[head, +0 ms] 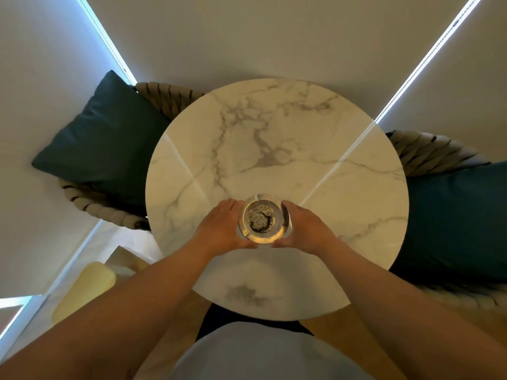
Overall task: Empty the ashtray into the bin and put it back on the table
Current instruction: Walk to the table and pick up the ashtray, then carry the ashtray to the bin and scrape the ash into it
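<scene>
Down near the front edge of the round marble desk (274, 149) sits the ashtray (262, 218), a shallow round dish of clear or metallic sheen with a heap of grey and black ash (260, 218) in its middle. Both hands flank the ashtray. The left hand (219, 229) cups the ashtray's left rim, fingers curved along that side and thumb reaching toward the near edge; the right hand (304, 229) mirrors it on the right rim, fingers wrapped round the far right side and thumb pointing in toward the near edge. Each grip is curled against the ashtray's side, touching it, so together they clasp it between them; whether the dish is lifted off the marble or resting on it cannot be told. Left of the ashtray, beyond the desk's edge, a dark teal cushion (109, 138) lies on a woven rope chair (170, 97). Right of the ashtray, past the desk, a second teal cushion (455, 223) rests on another rope chair (428, 152).
</scene>
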A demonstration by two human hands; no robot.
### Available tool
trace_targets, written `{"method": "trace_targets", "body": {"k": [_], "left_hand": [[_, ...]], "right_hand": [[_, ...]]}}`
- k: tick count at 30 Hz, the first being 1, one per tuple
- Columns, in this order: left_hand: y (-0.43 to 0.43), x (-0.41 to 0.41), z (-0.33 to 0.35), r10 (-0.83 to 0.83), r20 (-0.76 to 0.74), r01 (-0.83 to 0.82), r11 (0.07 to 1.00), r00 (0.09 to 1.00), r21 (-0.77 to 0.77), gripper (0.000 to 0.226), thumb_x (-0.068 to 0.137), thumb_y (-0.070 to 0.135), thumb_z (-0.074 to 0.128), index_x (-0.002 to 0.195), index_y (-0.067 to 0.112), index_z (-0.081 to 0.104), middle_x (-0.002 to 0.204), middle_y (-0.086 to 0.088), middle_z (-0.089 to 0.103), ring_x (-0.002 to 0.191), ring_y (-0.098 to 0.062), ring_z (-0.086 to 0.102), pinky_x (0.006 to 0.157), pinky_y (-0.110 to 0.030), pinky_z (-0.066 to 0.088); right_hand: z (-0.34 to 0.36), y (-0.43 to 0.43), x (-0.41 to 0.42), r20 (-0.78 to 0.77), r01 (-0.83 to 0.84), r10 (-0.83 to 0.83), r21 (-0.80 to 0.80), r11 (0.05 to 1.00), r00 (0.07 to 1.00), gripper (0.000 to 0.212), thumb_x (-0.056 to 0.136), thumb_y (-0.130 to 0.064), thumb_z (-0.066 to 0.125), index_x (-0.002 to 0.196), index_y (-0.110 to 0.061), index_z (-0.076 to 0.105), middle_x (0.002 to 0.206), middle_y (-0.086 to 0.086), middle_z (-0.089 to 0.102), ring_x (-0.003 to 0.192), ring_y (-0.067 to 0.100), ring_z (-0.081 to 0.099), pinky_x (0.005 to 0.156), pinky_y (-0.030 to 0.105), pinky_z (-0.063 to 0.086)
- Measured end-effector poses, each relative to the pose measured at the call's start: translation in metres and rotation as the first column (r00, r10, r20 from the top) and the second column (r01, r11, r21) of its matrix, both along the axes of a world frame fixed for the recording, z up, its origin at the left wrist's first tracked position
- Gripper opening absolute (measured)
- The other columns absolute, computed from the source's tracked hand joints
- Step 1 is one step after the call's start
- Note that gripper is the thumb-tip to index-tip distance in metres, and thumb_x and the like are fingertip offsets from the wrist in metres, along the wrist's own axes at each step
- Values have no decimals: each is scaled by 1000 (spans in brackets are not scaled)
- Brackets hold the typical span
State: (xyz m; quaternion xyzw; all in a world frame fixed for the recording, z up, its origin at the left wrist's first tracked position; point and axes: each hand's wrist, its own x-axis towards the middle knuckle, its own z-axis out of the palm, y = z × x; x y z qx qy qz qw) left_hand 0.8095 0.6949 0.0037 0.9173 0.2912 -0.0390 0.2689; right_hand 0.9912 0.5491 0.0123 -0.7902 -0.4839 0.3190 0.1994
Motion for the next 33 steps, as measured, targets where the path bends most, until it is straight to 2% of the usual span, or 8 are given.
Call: {"method": "trace_targets", "body": {"k": [6,15,22,28,33], "left_hand": [[-33,-21,-2,61,-18,-62,998,998,-6,103,51,69,82,132,17,42,126,0,50,117,-18,46,94,-32,42],[-69,-33,-8,90,0,-90,996,996,-25,99,52,68,82,129,20,42,123,3,50,113,-15,45,88,-29,42],[-74,-46,-7,145,32,-144,989,989,-39,97,51,69,81,128,24,42,122,5,49,113,-14,45,85,-29,41],[-71,-83,-1,227,50,-226,974,973,-32,99,53,70,79,132,28,38,127,5,49,112,-12,44,88,-30,42],[-65,-136,1,347,56,-345,938,936,-41,97,52,74,76,130,33,37,126,8,49,111,-10,45,91,-34,46]], "right_hand": [[-2,-20,-11,-7,-79,79,4,997,997,89,50,-42,94,123,-18,48,114,-2,64,97,18,58,72,27,38],[-6,-49,-17,-4,-133,133,-27,991,991,85,49,-46,93,117,-22,47,107,-4,62,91,18,57,72,32,44],[-4,-45,-22,-2,-184,184,-20,983,983,85,50,-45,92,117,-22,47,109,-3,63,94,18,57,77,34,48],[4,-22,-49,12,-297,297,24,955,955,78,49,-48,92,108,-31,43,97,-14,55,84,10,52,62,16,34],[9,10,-91,25,-417,417,38,908,909,83,50,-49,91,116,-26,46,104,-11,60,88,11,55,67,22,39]]}}
